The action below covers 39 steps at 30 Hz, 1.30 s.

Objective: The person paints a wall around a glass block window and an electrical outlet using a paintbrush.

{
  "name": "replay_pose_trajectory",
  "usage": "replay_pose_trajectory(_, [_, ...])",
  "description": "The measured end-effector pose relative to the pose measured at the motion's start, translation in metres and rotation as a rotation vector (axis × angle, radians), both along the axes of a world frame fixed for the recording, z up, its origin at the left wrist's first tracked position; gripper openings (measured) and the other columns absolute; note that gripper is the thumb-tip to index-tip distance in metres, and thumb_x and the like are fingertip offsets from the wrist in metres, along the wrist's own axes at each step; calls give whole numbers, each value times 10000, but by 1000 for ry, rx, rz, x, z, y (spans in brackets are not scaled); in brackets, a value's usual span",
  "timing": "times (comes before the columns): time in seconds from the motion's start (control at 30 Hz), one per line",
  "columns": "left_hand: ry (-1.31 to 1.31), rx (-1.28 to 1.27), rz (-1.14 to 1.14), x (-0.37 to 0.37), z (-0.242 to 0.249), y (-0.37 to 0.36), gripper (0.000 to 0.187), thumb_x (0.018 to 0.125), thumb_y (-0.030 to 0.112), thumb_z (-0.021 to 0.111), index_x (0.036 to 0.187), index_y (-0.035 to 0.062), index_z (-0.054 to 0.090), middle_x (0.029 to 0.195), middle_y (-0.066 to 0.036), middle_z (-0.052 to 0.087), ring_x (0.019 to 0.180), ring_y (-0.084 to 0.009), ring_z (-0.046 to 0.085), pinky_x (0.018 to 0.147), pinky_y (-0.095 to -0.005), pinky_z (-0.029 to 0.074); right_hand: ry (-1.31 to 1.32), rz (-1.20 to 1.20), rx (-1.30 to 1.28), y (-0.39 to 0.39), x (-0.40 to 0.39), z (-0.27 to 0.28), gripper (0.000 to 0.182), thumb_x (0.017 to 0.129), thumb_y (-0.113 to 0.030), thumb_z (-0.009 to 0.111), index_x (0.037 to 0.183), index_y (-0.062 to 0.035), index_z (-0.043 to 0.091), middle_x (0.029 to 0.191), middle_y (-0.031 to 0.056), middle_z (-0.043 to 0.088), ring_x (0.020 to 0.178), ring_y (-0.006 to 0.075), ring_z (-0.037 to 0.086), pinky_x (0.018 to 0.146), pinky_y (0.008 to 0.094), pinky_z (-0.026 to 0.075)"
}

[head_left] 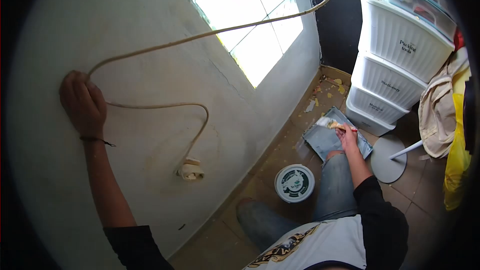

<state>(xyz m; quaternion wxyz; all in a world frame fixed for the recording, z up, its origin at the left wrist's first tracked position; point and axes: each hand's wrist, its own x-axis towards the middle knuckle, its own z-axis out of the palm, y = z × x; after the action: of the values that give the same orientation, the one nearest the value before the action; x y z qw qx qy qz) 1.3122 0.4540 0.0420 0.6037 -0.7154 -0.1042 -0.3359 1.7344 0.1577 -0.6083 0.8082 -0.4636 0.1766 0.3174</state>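
Observation:
My left hand (84, 101) is raised against the pale wall (150, 80), its fingers closed round a beige cable (165, 46). The cable runs up past the window, and a lower stretch loops down to a white socket (192, 170) on the wall. Low on the right, my right hand (347, 136) grips a paintbrush (334, 124) by its handle. White paint covers the bristles, which point left over a grey tray (322, 140) on the floor. A round paint bucket (295, 183) with a paint-marked lid stands between my legs.
White storage boxes (400, 45) are stacked at the upper right. Beside them are a round grey base (389, 159) with a white pole, a beige bag (440, 105) and a yellow bag (454, 155). Paint flakes (341, 89) lie on the tiles near the corner, below the bright window (250, 15).

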Motion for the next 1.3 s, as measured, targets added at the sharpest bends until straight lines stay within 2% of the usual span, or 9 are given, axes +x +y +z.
replay_pose_trajectory(0.07, [4, -4, -12, 2, -1, -2, 223, 910, 150, 466, 1045, -8, 546, 1123, -183, 546, 1070, -371, 532, 914, -476, 427, -59, 18, 264, 23, -24, 56, 176, 892, -172, 664, 1015, -88, 570, 921, 109, 669, 734, 208, 691, 637, 321, 594])
replay_pose_trajectory(0.2, [-21, -56, 0, 2, -2, -3, 213, 908, 141, 473, 1051, -2, 541, 1123, -190, 546, 1087, -372, 526, 930, -475, 413, -138, 124, 449, 73, -71, 137, 143, 887, -122, 647, 1005, -116, 566, 948, 69, 639, 840, 207, 678, 699, 335, 608])
replay_pose_trajectory(0.4, [-35, -61, -3, 4, -1, -5, 229, 892, 159, 474, 1047, 4, 542, 1108, -174, 537, 1071, -363, 527, 914, -478, 422, -331, 176, 448, 126, -129, 215, 125, 910, -121, 626, 1001, -53, 574, 953, 91, 630, 849, 205, 677, 725, 342, 617])
replay_pose_trajectory(0.57, [-44, -61, -17, 2, -2, -5, 236, 891, 151, 484, 1064, 1, 542, 1117, -180, 540, 1075, -364, 527, 915, -473, 421, -538, 98, 444, 159, -154, 258, 113, 896, -88, 655, 894, 15, 608, 899, 96, 637, 797, 181, 674, 729, 328, 625])
replay_pose_trajectory(0.8, [-57, -65, -35, 1, -2, -2, 229, 913, 153, 477, 1069, 0, 545, 1123, -181, 547, 1073, -358, 531, 917, -465, 427, -908, 85, 468, 189, -149, 351, 131, 899, -72, 653, 842, 26, 589, 776, 80, 646, 715, 112, 642, 630, 246, 527])
replay_pose_trajectory(0.97, [-60, -78, -44, 1, -2, -3, 212, 903, 142, 485, 1054, 6, 542, 1107, -165, 545, 1061, -352, 532, 906, -457, 428, -1036, -47, 603, 180, -154, 331, 83, 892, -4, 622, 838, 13, 561, 827, 87, 629, 751, 123, 624, 665, 257, 526])
replay_pose_trajectory(1.07, [-53, -82, -55, 1, -2, -5, 201, 894, 132, 492, 1046, 10, 540, 1099, -158, 542, 1051, -348, 534, 900, -454, 428, -1152, -47, 513, 178, -158, 276, 74, 895, 18, 597, 835, 4, 556, 843, 86, 615, 762, 123, 614, 658, 253, 522])
replay_pose_trajectory(1.13, [-45, -72, -72, 2, -1, -5, 195, 890, 125, 495, 1042, 11, 540, 1096, -156, 541, 1046, -346, 534, 897, -454, 428, -1038, 88, 401, 170, -159, 250, 94, 895, 0, 606, 816, 2, 555, 828, 76, 613, 733, 115, 610, 640, 246, 515])
replay_pose_trajectory(1.3, [-66, -56, -90, 2, -3, -3, 190, 843, 125, 526, 1009, 35, 543, 1056, -122, 532, 1033, -307, 539, 900, -444, 439, -1045, 134, 226, 173, -144, 244, 157, 881, -79, 663, 772, -7, 576, 684, 36, 610, 620, 97, 598, 580, 227, 481])
